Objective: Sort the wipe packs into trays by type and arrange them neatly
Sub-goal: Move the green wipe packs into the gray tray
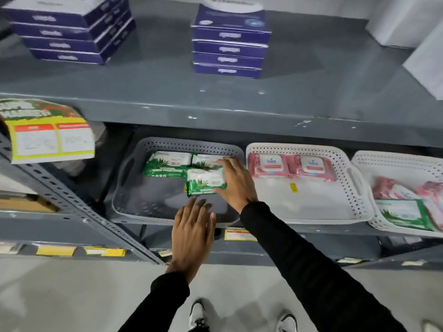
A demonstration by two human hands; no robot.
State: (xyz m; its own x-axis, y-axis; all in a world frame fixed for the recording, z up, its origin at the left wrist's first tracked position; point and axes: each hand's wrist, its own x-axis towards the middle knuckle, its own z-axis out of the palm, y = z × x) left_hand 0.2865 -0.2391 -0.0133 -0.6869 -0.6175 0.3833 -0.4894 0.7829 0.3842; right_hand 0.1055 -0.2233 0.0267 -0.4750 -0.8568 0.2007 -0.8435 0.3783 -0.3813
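Note:
A grey tray [134, 202] on the middle shelf holds three green aloe wipe packs. Two lie side by side at its back [167, 164]. My right hand [236, 182] grips the third green pack [205, 182] in front of them, low over the tray floor. My left hand [193, 227] hovers flat with fingers apart over the tray's front rim, holding nothing. To the right, a white tray [311, 204] carries two pink wipe packs [291, 167] along its back. A second white tray [383, 159] at the far right holds mixed pink packs [393, 190] and one green pack [405, 212].
The grey metal shelf above [155, 87] bears two stacks of purple boxes [72, 32] and white cartons at the right. A slanted upright [60, 188] and a hanging price sign [48, 133] stand at the left. My shoes show on the pale floor below.

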